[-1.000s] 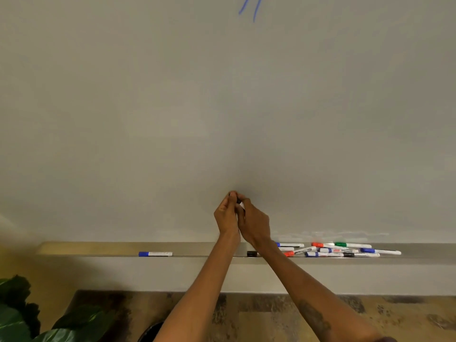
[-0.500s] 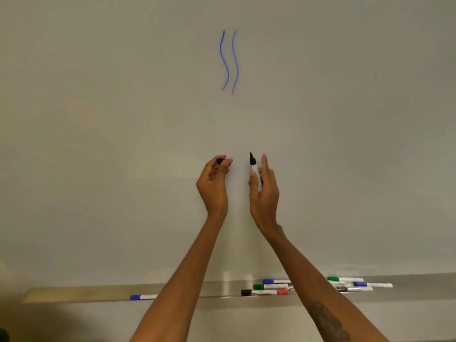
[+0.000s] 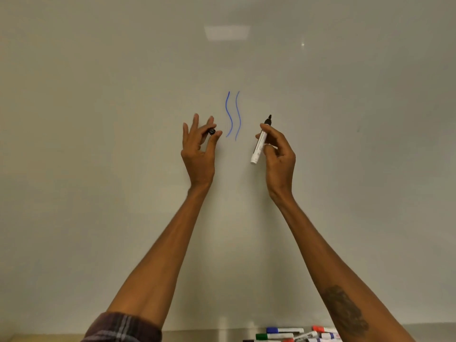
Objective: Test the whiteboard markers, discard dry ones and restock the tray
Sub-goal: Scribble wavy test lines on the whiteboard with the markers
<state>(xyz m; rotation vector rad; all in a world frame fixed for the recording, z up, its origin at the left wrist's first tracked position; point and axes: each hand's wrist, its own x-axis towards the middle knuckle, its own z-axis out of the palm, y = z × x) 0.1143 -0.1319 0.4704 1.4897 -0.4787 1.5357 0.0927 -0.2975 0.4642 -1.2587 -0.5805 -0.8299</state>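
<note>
My right hand [image 3: 278,154] grips an uncapped black marker [image 3: 260,144] with a white barrel, tip pointing up, just right of two wavy blue lines [image 3: 233,116] on the whiteboard [image 3: 123,95]. My left hand [image 3: 199,150] pinches the marker's black cap [image 3: 212,131] between thumb and a finger, left of the blue lines, its other fingers spread. Neither the tip nor the cap touches the board as far as I can see. Several capped markers [image 3: 286,333], blue, green and red, lie in the tray [image 3: 202,336] at the bottom edge.
The board around the blue lines is blank. A ceiling light reflection [image 3: 227,32] shows near the top. A plaid sleeve [image 3: 123,328] covers my left forearm at the lower edge.
Both hands pulled the cap off the marker, rose up the board and moved apart. The view tilted upward, so the tray sank to the bottom edge.
</note>
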